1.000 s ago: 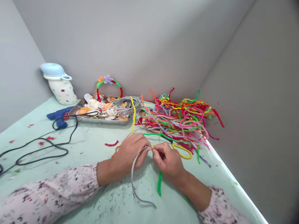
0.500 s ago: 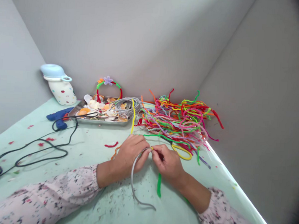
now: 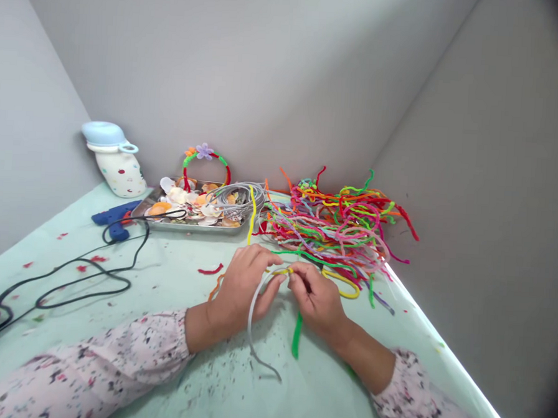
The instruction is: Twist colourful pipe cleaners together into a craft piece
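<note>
A grey wire [image 3: 251, 317] curves down from my fingers, its loose end over the table. My right hand [image 3: 318, 298] pinches it between thumb and forefinger, where a yellow pipe cleaner [image 3: 282, 271] meets it. My left hand [image 3: 247, 279] is beside that spot with thumb and forefinger parted around the wire. Another stretch of yellow pipe cleaner [image 3: 252, 217] rises beyond the left hand; whether both belong to one piece I cannot tell. Below the right hand a green fuzzy strip [image 3: 296, 338] shows, its upper end hidden.
Behind are a metal tray [image 3: 194, 228] of seashells, a coil of grey wire [image 3: 237, 194], a decorated hoop [image 3: 228, 169] and heaped pipe cleaners [image 3: 329, 224]. Yellow-handled scissors [image 3: 349, 294] lie right. At left are a blue glue gun [image 3: 117, 219], black cord [image 3: 82, 291] and bottle [image 3: 117, 169].
My left thumb and forefinger have parted from their pinch on the wire. More yellow shows beside my right fingertips, and the wire's loose end has shifted slightly left and up.
</note>
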### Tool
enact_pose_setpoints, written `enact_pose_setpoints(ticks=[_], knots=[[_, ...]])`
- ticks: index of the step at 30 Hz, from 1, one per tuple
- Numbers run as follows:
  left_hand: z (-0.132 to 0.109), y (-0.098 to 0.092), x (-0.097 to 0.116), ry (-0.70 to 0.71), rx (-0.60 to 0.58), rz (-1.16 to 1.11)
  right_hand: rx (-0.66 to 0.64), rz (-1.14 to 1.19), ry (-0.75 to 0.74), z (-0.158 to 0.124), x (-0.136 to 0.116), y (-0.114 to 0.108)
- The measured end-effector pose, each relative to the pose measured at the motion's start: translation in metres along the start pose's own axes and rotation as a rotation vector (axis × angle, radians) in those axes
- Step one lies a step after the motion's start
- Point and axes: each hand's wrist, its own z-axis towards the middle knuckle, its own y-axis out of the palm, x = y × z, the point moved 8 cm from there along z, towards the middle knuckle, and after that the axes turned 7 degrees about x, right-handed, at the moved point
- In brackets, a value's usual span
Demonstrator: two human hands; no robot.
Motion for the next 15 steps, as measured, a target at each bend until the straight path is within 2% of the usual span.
enact_pose_setpoints(ticks=[4, 6, 8, 11, 15], knots=[[-0.002, -0.013, 0.002, -0.004, 0.113, -0.040, 0.072, 0.185, 0.230, 0.001, 0.020, -0.005], [-0.002, -0.011, 0.005, 0.018, 0.083, -0.074, 0.106, 0.310, 0.319, 0.002, 0.026, -0.006], [-0.001, -0.004, 0.006, 0.035, 0.004, -0.107, 0.109, 0.440, 0.390, 0.002, 0.028, -0.005], [0.000, 0.008, -0.002, -0.021, -0.090, -0.149, 0.039, 0.646, 0.496, 0.000, 0.026, 0.005], [0.000, 0.013, -0.020, -0.152, -0.073, -0.246, -0.176, 0.862, 0.610, -0.008, 0.016, 0.025]])
